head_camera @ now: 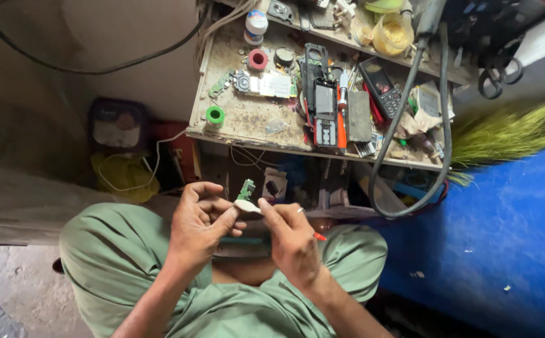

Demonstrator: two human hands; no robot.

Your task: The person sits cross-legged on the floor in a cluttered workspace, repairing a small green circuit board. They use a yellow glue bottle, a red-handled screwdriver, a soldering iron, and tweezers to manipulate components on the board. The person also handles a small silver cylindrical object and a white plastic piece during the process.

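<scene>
Circuit board (245,189), small and green, is held above the person's lap, in front of the table (241,119). Left hand (200,222) closes its fingers around the board together with a white pad or cloth (246,206) just beneath it; thumb and forefinger pinch the white piece. Right hand (291,238) meets the left at that white piece, fingertips touching it. The same hand is closed on a thin tool (315,235) with a red tip that sticks out to the right; its working end is hidden by the fingers.

Table surface is dirty and crowded. A green tape roll (215,115) sits near the front left edge, a red roll (257,59) farther back. A second board (266,84) lies between them, toward the centre. An opened phone (325,112) with orange trim lies in the middle, a black keypad phone (382,89) to its right. A thick grey cable (410,100) loops down off the table's right side. A yellow cup (391,34) stands at the back. A blue surface (510,238) lies at right, green bristles (510,134) above it.
</scene>
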